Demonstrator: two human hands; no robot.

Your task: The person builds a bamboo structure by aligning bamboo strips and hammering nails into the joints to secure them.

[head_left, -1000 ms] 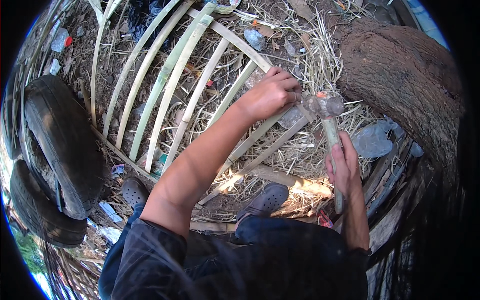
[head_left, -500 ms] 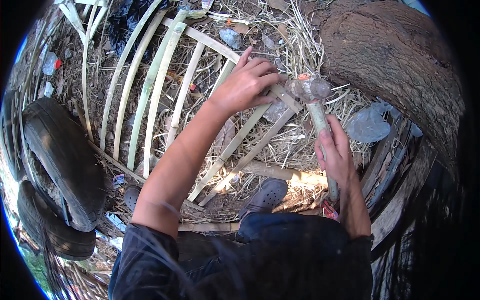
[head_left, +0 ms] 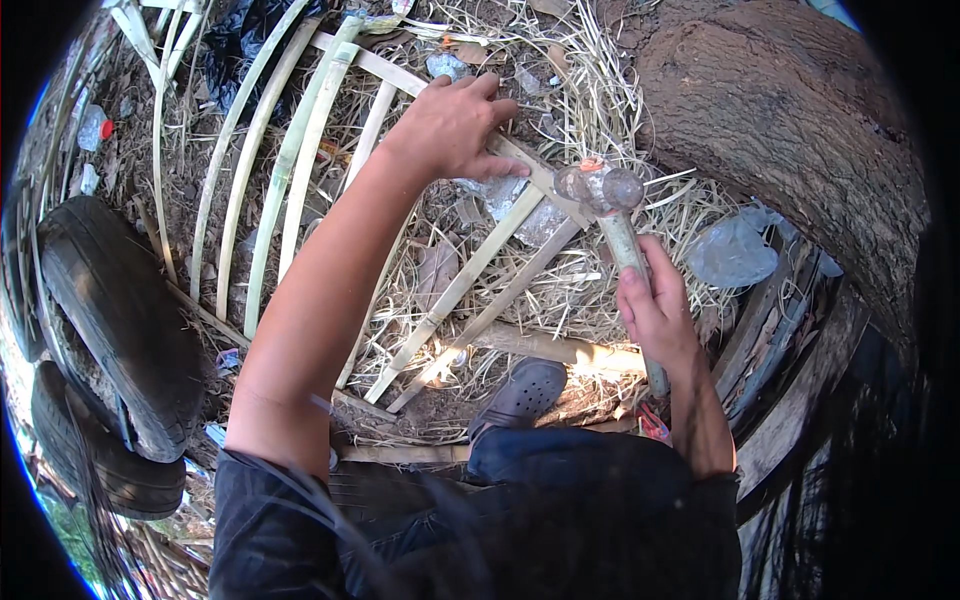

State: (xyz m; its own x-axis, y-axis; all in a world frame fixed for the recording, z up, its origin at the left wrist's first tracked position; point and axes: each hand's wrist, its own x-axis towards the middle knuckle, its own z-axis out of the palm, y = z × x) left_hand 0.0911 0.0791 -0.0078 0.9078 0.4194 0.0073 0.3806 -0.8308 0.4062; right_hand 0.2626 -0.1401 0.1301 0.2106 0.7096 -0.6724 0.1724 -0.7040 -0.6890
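My right hand (head_left: 660,310) is wrapped round the pale handle of a hammer (head_left: 622,240). The rounded, grimy head of the hammer is over the right end of a bamboo crosspiece (head_left: 392,72); whether they touch cannot be told. My left hand (head_left: 455,128) grips that crosspiece, fingers along its far side and thumb along its near side. Part of the crosspiece is hidden under the hand. Two bamboo slats (head_left: 462,275) run from its right end toward me, and several more curved slats (head_left: 295,165) lie to the left, side by side.
A thick tree trunk (head_left: 770,110) borders the work at the right. Old tyres (head_left: 120,320) lie at the left. Straw and shavings (head_left: 600,90) cover the soil, with a clear plastic bag (head_left: 735,250). My shoe (head_left: 525,390) stands near a bamboo pole (head_left: 555,347).
My left hand has slid left along the crosspiece, away from its right end. The hammer has shifted slightly left and toward me, still in my right hand.
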